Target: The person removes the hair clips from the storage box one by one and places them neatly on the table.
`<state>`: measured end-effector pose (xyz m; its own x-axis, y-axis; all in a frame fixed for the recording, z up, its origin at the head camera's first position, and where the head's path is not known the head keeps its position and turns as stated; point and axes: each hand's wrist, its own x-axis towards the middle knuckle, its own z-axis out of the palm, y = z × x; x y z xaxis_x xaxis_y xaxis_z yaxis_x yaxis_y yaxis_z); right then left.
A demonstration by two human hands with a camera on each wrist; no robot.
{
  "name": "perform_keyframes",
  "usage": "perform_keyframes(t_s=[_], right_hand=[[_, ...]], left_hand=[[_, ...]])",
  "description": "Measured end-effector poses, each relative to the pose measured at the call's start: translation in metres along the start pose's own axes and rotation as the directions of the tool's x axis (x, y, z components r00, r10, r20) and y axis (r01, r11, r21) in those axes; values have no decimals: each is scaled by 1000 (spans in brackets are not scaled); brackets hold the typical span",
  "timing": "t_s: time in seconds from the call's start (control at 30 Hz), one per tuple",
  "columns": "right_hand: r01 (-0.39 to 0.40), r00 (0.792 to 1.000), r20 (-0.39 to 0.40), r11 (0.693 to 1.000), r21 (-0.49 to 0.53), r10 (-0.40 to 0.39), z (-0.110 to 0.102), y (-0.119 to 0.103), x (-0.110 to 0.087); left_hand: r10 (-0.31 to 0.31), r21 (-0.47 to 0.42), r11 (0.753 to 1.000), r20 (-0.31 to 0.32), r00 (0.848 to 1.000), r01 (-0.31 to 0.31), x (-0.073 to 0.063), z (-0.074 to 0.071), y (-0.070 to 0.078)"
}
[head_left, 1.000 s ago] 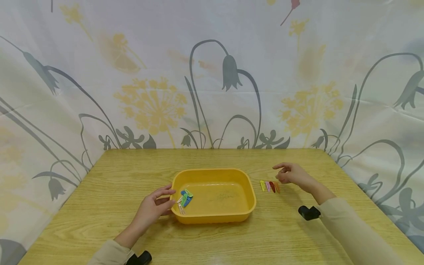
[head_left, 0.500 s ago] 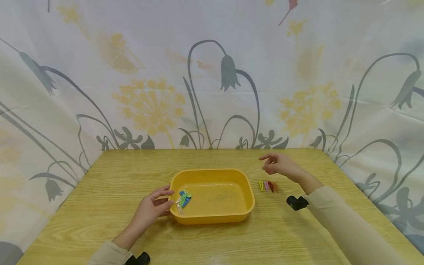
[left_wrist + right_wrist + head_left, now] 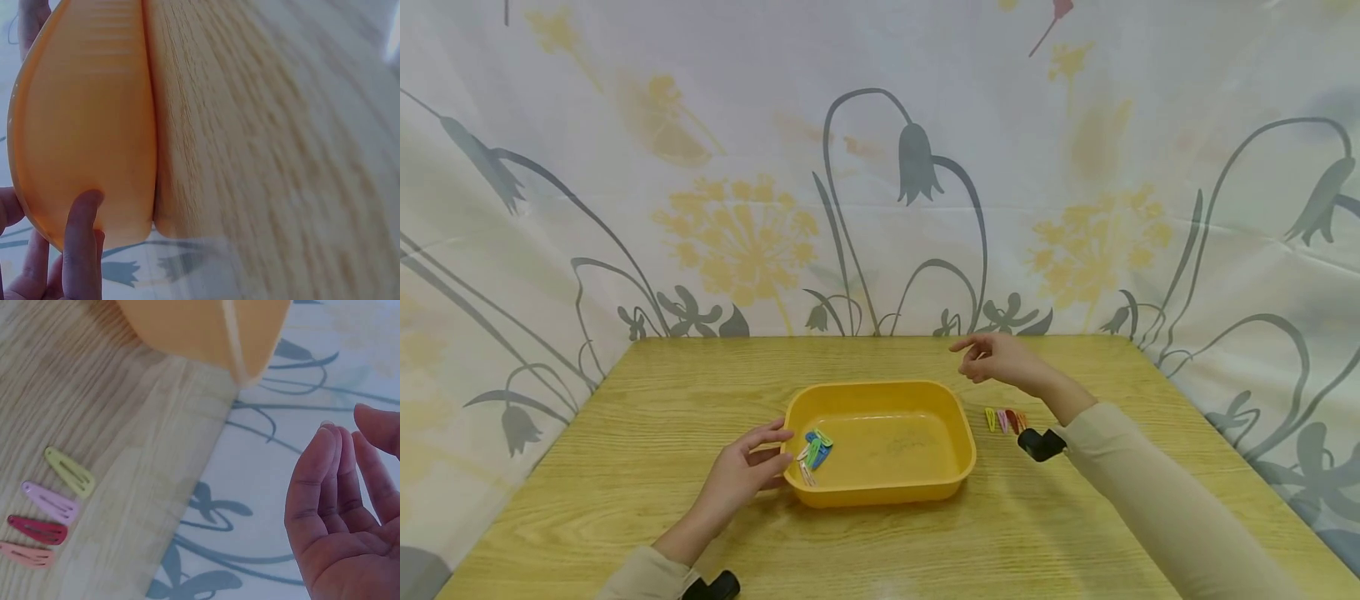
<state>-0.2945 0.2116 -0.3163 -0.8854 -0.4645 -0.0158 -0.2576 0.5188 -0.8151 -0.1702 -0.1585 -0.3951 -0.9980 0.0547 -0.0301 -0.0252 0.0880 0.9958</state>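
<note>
A yellow plastic basin (image 3: 880, 497) stands on the table. My left hand (image 3: 745, 464) holds its left rim; in the left wrist view one finger (image 3: 80, 244) lies against the outer wall. Inside, at the left end, lie several green, blue and pale snap hair clips (image 3: 822, 457). To the right of the basin sit a yellow hair clip (image 3: 70, 473), a pink one (image 3: 51, 502), a red one (image 3: 37, 530) and an orange one (image 3: 27, 554) in a row. Beyond them, above the table, my right hand (image 3: 1007, 364) hovers with loosely bent fingers and nothing in it.
The wood-grain table (image 3: 685, 383) reaches back to a flower-printed curtain (image 3: 880, 250). A black wrist camera (image 3: 1041, 444) is on the right wrist, close to the hair clip row in the head view. Another black camera (image 3: 711, 586) sits on the left wrist.
My right hand has moved left and farther back, away from the hair clip row toward the basin's far right corner. The left hand keeps its place on the basin.
</note>
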Motion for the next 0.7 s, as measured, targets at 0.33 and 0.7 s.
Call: perform_keyframes(t_s=[0.33, 0.7], right_hand=[[30, 998, 53, 999, 28, -32, 15, -21, 15], [60, 994, 90, 997, 42, -63, 33, -40, 27]], left_hand=[[-7, 14, 1000, -8, 1000, 7, -2, 0, 2], [-5, 10, 1000, 5, 1000, 5, -1, 1, 3]])
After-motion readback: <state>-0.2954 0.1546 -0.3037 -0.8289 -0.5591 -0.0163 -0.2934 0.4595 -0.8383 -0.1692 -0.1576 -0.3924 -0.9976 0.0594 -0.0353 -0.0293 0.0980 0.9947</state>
